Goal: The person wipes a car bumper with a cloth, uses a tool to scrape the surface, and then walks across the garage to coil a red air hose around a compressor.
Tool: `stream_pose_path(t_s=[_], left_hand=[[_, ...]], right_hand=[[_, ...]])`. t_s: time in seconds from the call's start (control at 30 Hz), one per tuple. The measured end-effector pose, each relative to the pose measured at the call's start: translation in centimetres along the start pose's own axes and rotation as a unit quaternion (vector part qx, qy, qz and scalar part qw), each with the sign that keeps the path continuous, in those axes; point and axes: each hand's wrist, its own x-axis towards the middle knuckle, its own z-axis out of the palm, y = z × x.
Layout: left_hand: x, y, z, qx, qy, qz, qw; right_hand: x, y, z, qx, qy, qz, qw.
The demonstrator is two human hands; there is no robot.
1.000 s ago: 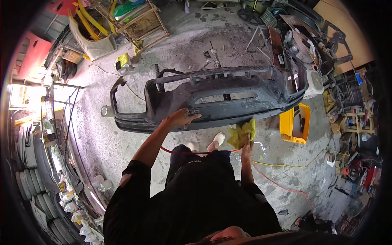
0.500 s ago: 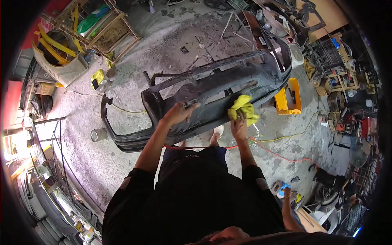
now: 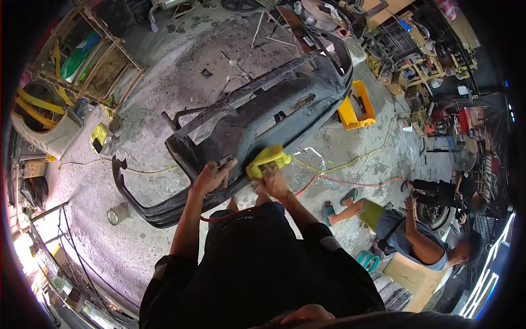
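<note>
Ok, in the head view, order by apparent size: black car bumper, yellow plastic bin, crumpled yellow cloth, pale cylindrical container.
1. Black car bumper
2. Yellow plastic bin and crumpled yellow cloth: too alike to rank; the cloth seems nearer the camera
3. Pale cylindrical container

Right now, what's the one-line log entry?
left hand: by dark bumper, grip unclear | right hand: holding yellow cloth | yellow bin: on floor

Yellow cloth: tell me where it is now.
In the head view, the yellow cloth is in the right hand, near the picture's centre, at the near edge of the dark bumper, right of the left hand.
</note>
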Motion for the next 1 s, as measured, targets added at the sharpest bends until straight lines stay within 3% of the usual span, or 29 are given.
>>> stream_pose_path(t_s=[0.07, 0.1, 0.13, 0.17, 0.2, 0.23, 0.27, 0.37, 0.43, 0.53, 0.6, 0.67, 0.7, 0.73, 0.8, 0.93, 1.0], left_hand=[[0.3, -0.3, 0.5, 0.020, -0.010, 0.008, 1.000], [-0.1, 0.7, 0.6, 0.052, -0.013, 0.008, 0.999], [-0.3, 1.5, 0.7, 0.085, -0.015, 0.007, 0.996], [-0.1, 1.6, 1.1, 0.087, -0.014, 0.005, 0.996], [0.2, 1.4, 1.4, 0.083, -0.020, 0.015, 0.996], [0.3, 1.4, 1.6, 0.080, -0.026, 0.023, 0.996], [0.5, 1.7, 1.7, 0.083, -0.024, 0.021, 0.996], [1.4, 2.3, 2.0, 0.110, -0.051, 0.014, 0.993], [2.5, 1.8, 2.6, 0.118, -0.080, -0.007, 0.990], [3.7, 0.7, 3.8, 0.104, -0.078, -0.012, 0.991], [3.7, 0.5, 3.8, 0.108, -0.081, -0.024, 0.991], [3.6, 0.5, 3.4, 0.112, -0.083, -0.038, 0.989], [3.4, 0.4, 3.2, 0.107, -0.093, -0.023, 0.990], [3.3, 0.4, 3.0, 0.102, -0.103, -0.007, 0.989], [3.0, 0.6, 2.8, 0.108, -0.104, -0.035, 0.988], [1.4, 3.4, 2.4, 0.106, -0.108, -0.065, 0.986], [1.9, 2.0, 2.7, 0.123, -0.110, -0.067, 0.984]], right_hand=[[-1.6, 5.9, 1.5, -0.032, 0.102, 0.057, 0.993], [-1.5, 8.1, 0.0, -0.057, 0.050, 0.128, 0.989], [-0.4, 9.9, -1.8, -0.005, 0.193, 0.112, 0.975], [-0.1, 11.0, -3.2, 0.007, 0.196, 0.209, 0.958], [0.7, 12.5, -3.6, 0.050, 0.307, 0.226, 0.923], [-0.8, 17.4, -1.3, 0.194, 0.250, 0.330, 0.890], [-1.2, 18.1, -1.5, 0.185, 0.242, 0.397, 0.866], [-0.6, 13.4, -6.1, 0.122, 0.219, 0.450, 0.857], [-1.5, 10.0, -6.4, 0.193, 0.337, 0.433, 0.813], [-4.4, 6.9, -4.8, 0.185, 0.308, 0.383, 0.851], [-6.2, 5.0, -2.6, 0.322, 0.248, 0.366, 0.837], [-7.3, 4.1, -1.7, 0.246, 0.099, 0.301, 0.916], [-7.6, 3.9, -0.5, 0.266, 0.014, 0.368, 0.891], [-5.3, 1.3, -2.3, 0.283, 0.011, 0.324, 0.903], [-3.9, 0.2, -0.7, 0.291, 0.008, 0.387, 0.875], [-1.1, -0.1, 1.2, 0.364, 0.051, 0.420, 0.830], [-0.5, 0.1, 1.7, 0.378, 0.015, 0.431, 0.819]])
